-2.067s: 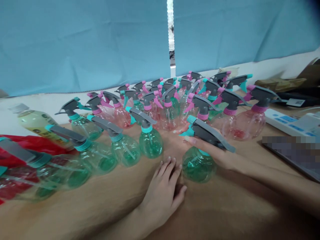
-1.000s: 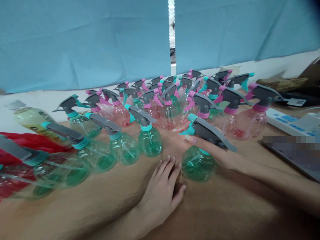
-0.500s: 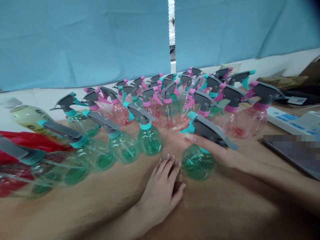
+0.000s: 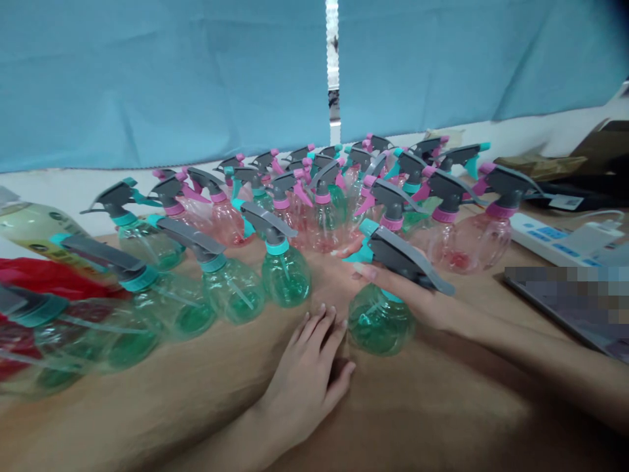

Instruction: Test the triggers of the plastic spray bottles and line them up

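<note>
My right hand (image 4: 388,278) is wrapped round the neck of a green spray bottle (image 4: 381,324), just below its grey and turquoise trigger head. The bottle stands upright on the table, and part of its collar is hidden by the fingers. Left of it, my left hand (image 4: 307,370) rests on the tabletop with fingers stretched out, holding nothing. Its fingertips are close to the held bottle's base. Another green spray bottle (image 4: 286,278) stands just beyond my left hand, and several more green ones line up to the left.
Several pink and green spray bottles (image 4: 327,223) crowd the back of the wooden table. A red plastic bag (image 4: 54,278) and a lying labelled bottle (image 4: 42,226) are at left. On the right are a phone (image 4: 555,308) and a white power strip (image 4: 545,239). Blue cloth (image 4: 171,78) hangs behind.
The whole scene has shifted slightly left in the view. My right hand keeps its hold on the green spray bottle, and my left hand stays flat on the table.
</note>
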